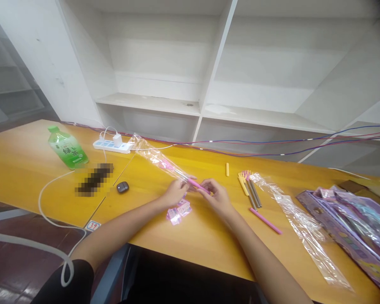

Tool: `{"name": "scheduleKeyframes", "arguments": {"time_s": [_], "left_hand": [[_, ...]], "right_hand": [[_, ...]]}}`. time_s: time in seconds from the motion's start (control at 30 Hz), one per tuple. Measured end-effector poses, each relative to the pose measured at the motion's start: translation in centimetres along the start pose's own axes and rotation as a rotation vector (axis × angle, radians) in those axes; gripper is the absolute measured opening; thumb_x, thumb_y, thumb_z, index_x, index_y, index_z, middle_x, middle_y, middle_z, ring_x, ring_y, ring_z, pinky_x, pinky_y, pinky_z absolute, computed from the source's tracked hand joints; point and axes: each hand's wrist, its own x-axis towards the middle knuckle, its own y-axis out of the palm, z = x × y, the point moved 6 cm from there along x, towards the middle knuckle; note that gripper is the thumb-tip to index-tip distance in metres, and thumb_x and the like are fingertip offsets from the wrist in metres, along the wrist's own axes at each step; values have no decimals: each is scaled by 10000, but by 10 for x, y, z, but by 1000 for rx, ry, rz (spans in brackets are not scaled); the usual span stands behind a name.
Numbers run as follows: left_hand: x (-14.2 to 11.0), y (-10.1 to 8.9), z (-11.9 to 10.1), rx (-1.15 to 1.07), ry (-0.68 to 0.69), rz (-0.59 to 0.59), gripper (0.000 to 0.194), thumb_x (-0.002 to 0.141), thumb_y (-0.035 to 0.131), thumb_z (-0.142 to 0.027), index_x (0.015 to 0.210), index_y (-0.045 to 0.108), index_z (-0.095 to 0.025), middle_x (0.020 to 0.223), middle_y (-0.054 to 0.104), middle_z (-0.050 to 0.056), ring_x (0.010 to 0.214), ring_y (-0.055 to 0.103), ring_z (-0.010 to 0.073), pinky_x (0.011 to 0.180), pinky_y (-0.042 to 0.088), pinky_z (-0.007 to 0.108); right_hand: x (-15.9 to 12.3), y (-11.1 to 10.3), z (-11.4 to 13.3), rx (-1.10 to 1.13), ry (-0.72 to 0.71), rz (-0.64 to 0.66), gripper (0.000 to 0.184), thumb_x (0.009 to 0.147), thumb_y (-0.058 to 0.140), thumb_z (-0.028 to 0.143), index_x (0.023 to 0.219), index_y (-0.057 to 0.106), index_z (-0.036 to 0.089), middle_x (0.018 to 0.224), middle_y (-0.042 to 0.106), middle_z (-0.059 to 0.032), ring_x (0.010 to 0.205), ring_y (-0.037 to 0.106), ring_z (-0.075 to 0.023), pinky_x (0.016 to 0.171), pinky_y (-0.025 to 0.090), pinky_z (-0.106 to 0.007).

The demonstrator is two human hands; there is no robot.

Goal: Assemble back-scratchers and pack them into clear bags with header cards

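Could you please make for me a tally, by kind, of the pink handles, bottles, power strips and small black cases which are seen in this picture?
Pink handles: 2 (one held, one lying loose)
Green bottle: 1
Power strip: 1
Small black case: 1
Total: 5

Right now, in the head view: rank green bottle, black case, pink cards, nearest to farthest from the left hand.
1. Pink cards: close by, on the person's side of the left hand.
2. Black case: left of the hand.
3. Green bottle: far left, beyond the case.
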Motion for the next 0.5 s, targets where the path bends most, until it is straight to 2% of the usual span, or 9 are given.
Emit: {"name": "scheduleKeyframes", "arguments": {"time_s": [0.13, 0.3, 0.4, 0.5], "left_hand": [[-5, 6, -2, 8, 10, -18, 278, 896, 767, -341, 1119, 744, -176, 1069, 806, 108, 944, 781, 225, 917, 583, 343], [0, -14, -18, -89, 37, -195, 267, 918, 724, -352, 1116, 690, -175, 1035, 814, 127, 996, 775, 244, 901, 591, 358], [2, -25, -23, -141, 30, -286, 247, 918, 705, -330, 1097, 668, -165, 982, 815, 125, 959, 778, 242, 926, 584, 380], [2, -29, -24, -135, 25, -320, 224, 917, 685, -304, 1084, 662, -156, 958, 811, 122, 938, 775, 233, 910, 581, 369]], "right_hand": [[-2, 4, 4, -47, -22, 27, 306, 956, 708, 537, 1000, 619, 248, 797, 640, -11, 673, 553, -176, 634, 436, -314], [-1, 4, 9, -47, -39, 109, 296, 1001, 652, 502, 1165, 639, 255, 912, 705, -43, 741, 622, -193, 697, 497, -337], [-2, 4, 10, 3, -36, 153, 284, 1037, 599, 452, 1245, 633, 261, 909, 716, -37, 749, 650, -191, 742, 522, -346], [-2, 4, 9, 5, -37, 178, 261, 1063, 545, 424, 1222, 670, 259, 845, 714, -25, 765, 676, -193, 783, 534, -352]]}}
